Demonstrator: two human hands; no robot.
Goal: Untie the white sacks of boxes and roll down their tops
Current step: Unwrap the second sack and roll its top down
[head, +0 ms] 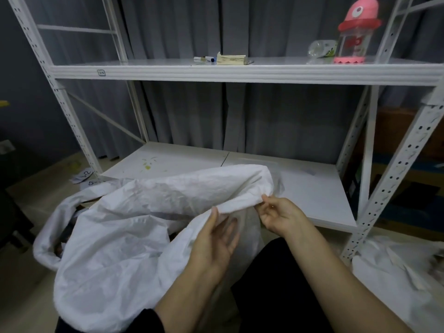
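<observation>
A big white woven sack (125,236) stands on the floor in front of me, its mouth open and its top edge raised. My right hand (281,216) pinches the rim of the sack at its right end. My left hand (216,239) lies against the sack's fabric just below that rim, thumb on the outside and fingers spread behind the thin layer. Another white sack (50,236) behind it on the left has a rolled-down rim, with dark contents showing inside. What the front sack holds is hidden.
A white metal rack (240,72) stands right behind the sacks, its low shelf (312,188) bare. The upper shelf carries markers, a small carton (230,60), a crushed bottle and a pink-topped toy bottle (355,32). More white sacking (396,272) lies at the right.
</observation>
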